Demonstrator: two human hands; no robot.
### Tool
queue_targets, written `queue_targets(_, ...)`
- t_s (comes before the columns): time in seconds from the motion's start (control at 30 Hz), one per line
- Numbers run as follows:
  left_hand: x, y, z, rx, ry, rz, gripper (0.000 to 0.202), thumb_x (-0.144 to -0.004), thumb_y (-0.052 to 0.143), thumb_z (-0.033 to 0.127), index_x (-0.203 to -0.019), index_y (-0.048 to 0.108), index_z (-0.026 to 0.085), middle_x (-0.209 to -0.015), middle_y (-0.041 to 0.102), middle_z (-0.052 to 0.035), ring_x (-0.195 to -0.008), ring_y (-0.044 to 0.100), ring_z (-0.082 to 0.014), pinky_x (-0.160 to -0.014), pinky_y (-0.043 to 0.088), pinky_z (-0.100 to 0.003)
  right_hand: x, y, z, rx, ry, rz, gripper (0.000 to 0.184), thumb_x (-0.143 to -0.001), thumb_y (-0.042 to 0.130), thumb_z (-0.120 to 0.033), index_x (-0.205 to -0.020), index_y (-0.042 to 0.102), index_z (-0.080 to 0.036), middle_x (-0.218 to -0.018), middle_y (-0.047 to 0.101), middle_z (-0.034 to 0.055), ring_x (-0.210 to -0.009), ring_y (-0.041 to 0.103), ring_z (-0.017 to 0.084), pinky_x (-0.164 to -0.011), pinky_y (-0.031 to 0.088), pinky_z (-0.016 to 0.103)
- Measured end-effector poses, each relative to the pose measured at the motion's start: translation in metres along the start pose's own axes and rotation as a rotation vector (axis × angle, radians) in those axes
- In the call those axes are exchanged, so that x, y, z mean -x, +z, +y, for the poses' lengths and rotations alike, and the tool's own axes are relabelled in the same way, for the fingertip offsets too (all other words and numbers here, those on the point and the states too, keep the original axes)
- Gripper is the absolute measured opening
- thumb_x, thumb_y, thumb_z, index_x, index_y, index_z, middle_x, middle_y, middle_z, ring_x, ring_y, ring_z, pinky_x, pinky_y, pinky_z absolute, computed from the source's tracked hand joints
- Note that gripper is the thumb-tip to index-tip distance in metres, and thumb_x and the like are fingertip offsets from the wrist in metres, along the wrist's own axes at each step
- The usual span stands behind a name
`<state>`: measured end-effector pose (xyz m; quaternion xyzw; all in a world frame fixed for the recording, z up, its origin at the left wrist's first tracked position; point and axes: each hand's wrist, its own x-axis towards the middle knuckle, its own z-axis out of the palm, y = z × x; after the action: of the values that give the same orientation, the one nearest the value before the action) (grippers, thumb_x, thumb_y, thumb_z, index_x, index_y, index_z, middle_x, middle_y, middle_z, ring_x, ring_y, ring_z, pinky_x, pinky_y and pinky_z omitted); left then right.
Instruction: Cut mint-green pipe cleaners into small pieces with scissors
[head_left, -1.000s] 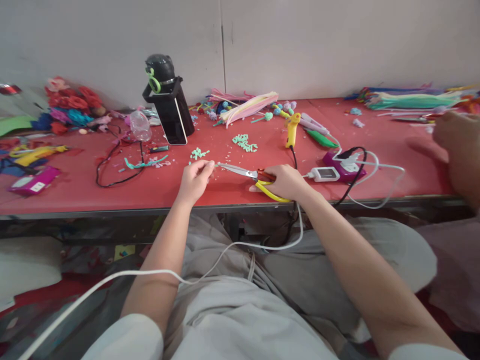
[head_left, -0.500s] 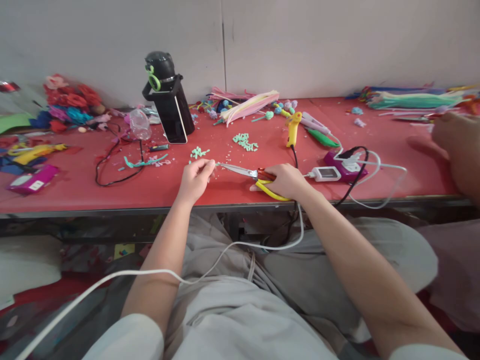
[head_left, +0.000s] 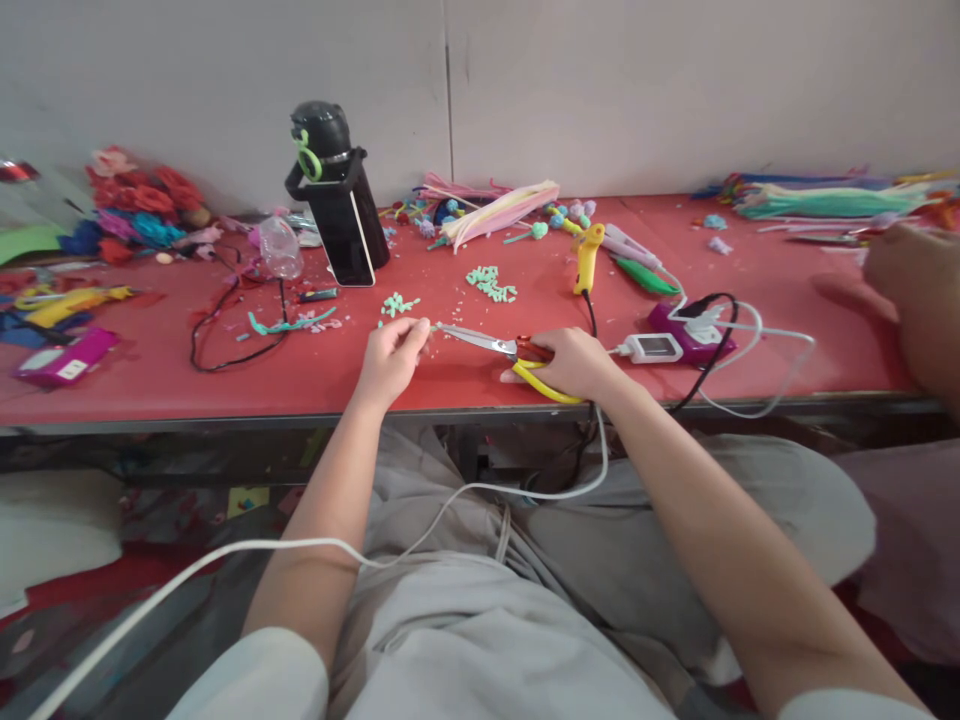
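My right hand (head_left: 574, 362) is wrapped round the handles of scissors (head_left: 480, 341), one handle yellow and the other red. Their blades point left and look nearly closed. Just off the blade tips, my left hand (head_left: 391, 358) is closed in a pinch. A small green piece (head_left: 436, 325) shows at its fingertips, mostly hidden by them. Behind the left hand lies a little pile of short green pieces (head_left: 397, 304). A second, larger pile of green pieces (head_left: 491, 284) sits farther back, beyond the scissors.
A black flask (head_left: 367, 215) stands at the back with a phone (head_left: 343, 237) against it. A yellow glue gun (head_left: 587, 258) and a purple power strip (head_left: 701, 347) are on the right. Pipe cleaners (head_left: 502, 212) lie by the wall. Another person's hand (head_left: 915, 280) is at far right.
The scissors' tips have shifted very slightly to the right, away from my left fingertips. Both hands are otherwise almost still.
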<state>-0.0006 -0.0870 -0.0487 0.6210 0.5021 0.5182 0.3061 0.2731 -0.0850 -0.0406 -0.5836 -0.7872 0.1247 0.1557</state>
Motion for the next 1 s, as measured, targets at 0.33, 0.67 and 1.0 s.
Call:
queue_targets(0.33, -0.0010, 0.0011, 0.0019, -0.018, 0.001, -0.008, 0.036, -0.096, 0.062, 0.039, -0.068, 0.063, 0.017, -0.058, 0.056, 0.0000, -0.051, 0.047, -0.0097, -0.050, 0.036, -0.024, -0.0013, 0.0004, 0.0003, 0.019, 0.004, 0.001, 0.071, -0.068, 0.059, -0.093, -0.064, 0.048, -0.023, -0.065, 0.056, 0.0025, -0.062, 0.045, 0.016, -0.060, 0.026, 0.031)
queue_targets(0.67, -0.0010, -0.0003, -0.0006, -0.049, 0.026, -0.030, 0.040, -0.099, 0.059, 0.040, -0.066, 0.059, 0.018, -0.058, 0.054, 0.0004, -0.053, 0.047, -0.0104, -0.054, 0.036, -0.026, 0.0013, -0.0006, 0.0001, -0.019, -0.006, 0.011, 0.071, -0.067, 0.060, -0.093, -0.064, 0.047, -0.023, -0.062, 0.054, 0.0016, -0.060, 0.042, 0.015, -0.060, 0.026, 0.032)
queue_targets(1.0, -0.0020, 0.0004, -0.0003, -0.031, 0.006, -0.030, 0.037, -0.099, 0.059, 0.038, -0.067, 0.060, 0.018, -0.060, 0.054, 0.0004, -0.053, 0.046, -0.0105, -0.054, 0.037, -0.026, -0.0005, -0.0011, -0.0016, 0.012, 0.013, -0.012, 0.071, -0.066, 0.062, -0.093, -0.063, 0.048, -0.023, -0.063, 0.056, 0.0017, -0.062, 0.045, 0.016, -0.060, 0.028, 0.032)
